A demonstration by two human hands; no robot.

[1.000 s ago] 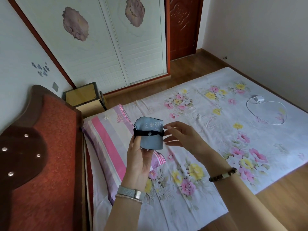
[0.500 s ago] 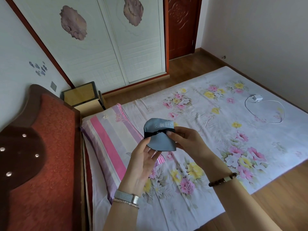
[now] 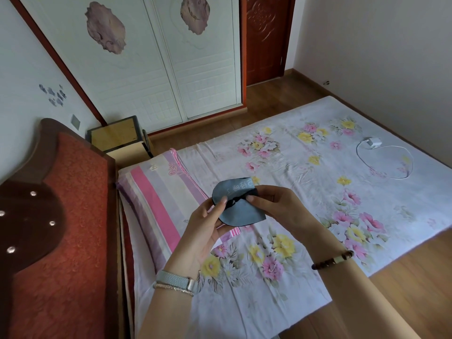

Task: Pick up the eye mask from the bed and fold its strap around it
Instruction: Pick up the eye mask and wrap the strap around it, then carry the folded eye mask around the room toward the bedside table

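The blue-grey eye mask [image 3: 241, 211] is folded over, with pale lettering near its top edge, and I hold it in the air above the floral bed sheet [image 3: 305, 172]. Its black strap [image 3: 236, 199] crosses the middle of the mask. My left hand [image 3: 208, 228] grips the mask from below and from the left, thumb on its front. My right hand [image 3: 274, 204] pinches the mask and strap from the right side.
A striped pink pillow [image 3: 156, 192] lies under my hands by the red padded headboard [image 3: 56, 216]. A white charger with its looped cable [image 3: 381, 157] rests on the far right of the bed. A nightstand [image 3: 117, 135] stands beside the wardrobe doors [image 3: 156, 64].
The mask has tilted from upright to slanted and moved a little lower. My right hand, open beside it a second ago, has closed onto the mask and strap.
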